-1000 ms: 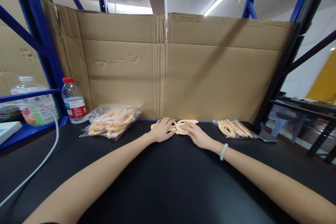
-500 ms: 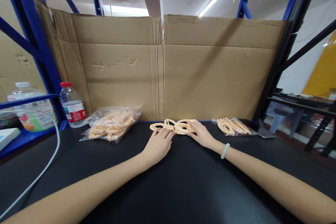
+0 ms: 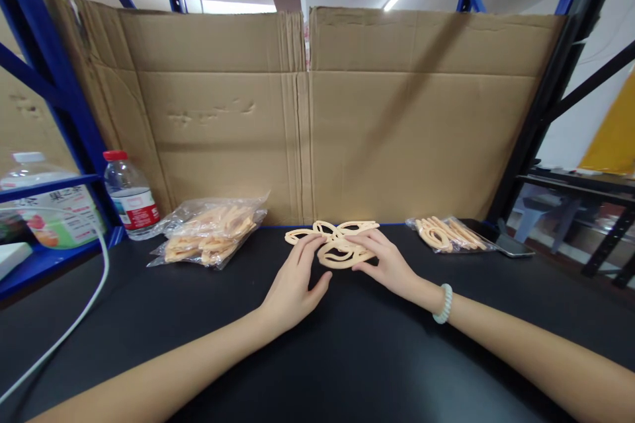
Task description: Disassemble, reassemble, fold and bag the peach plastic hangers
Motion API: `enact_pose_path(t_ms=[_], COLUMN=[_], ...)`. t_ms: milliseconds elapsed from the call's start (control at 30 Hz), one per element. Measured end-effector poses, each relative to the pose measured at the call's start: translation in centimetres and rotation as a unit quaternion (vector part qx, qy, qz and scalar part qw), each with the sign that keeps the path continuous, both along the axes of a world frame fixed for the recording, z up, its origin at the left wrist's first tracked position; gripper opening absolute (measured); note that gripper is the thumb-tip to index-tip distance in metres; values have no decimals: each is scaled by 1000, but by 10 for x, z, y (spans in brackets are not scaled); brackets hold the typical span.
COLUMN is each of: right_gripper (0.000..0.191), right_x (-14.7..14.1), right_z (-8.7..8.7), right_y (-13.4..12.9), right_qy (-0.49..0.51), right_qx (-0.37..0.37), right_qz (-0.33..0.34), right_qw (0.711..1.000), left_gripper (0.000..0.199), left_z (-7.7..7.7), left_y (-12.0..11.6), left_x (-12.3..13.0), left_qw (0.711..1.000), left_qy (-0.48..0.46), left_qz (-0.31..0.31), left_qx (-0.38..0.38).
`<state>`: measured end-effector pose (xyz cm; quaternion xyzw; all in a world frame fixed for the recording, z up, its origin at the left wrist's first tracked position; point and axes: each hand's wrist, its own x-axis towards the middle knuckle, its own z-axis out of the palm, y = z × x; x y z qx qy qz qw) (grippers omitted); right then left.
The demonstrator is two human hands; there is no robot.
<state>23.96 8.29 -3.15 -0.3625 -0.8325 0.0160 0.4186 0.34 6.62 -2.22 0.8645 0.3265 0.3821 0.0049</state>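
Several pale looped pieces (image 3: 342, 255) lie together on the black table in a petal-like shape, between my hands. My left hand (image 3: 297, 284) rests at their left side, its fingertips on the pieces and its thumb spread away. My right hand (image 3: 384, 261) touches their right side with fingers and thumb apart; a pale beaded bracelet circles that wrist. Neither hand is closed round a piece. Parts of the pieces are hidden under my fingers.
A clear bag of pale pieces (image 3: 211, 234) lies left, a smaller bag (image 3: 449, 235) right, beside a phone (image 3: 513, 246). A red-capped bottle (image 3: 131, 201) and white cable (image 3: 94, 297) are far left. Cardboard (image 3: 228, 119) stands behind the table (image 3: 347, 357).
My left hand has opened its thumb away from its fingers. The looped pieces are spread more, with one loop nearer to me. The view has shifted slightly.
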Motion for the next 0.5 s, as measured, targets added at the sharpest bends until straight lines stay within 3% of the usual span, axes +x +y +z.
enact_pose_path(t_ms=[133,233,300,400,500], right_gripper=[44,46,44,42,44], right_x=[-19,-26,-27,-26,-26], right_z=[1,3,4,3,-1], right_y=[-20,-28,-30,-26,-19], right_qy=[-13,17,45,91,136], right_qx=[49,26,10,-30,-135], right_qz=[73,116,117,82,68], right_qw=[996,993,992,992,979], left_gripper=[52,24,15,17,15], left_z=[-3,-3,0,3,3], left_y=[0,-1,-3,-6,-7], left_x=[2,3,3,2,0], left_qw=[996,992,992,989,987], left_qy=[-29,-6,5,0,-24], left_qz=[-35,-51,-54,-55,-41], left_qx=[-75,-112,-117,-134,-152])
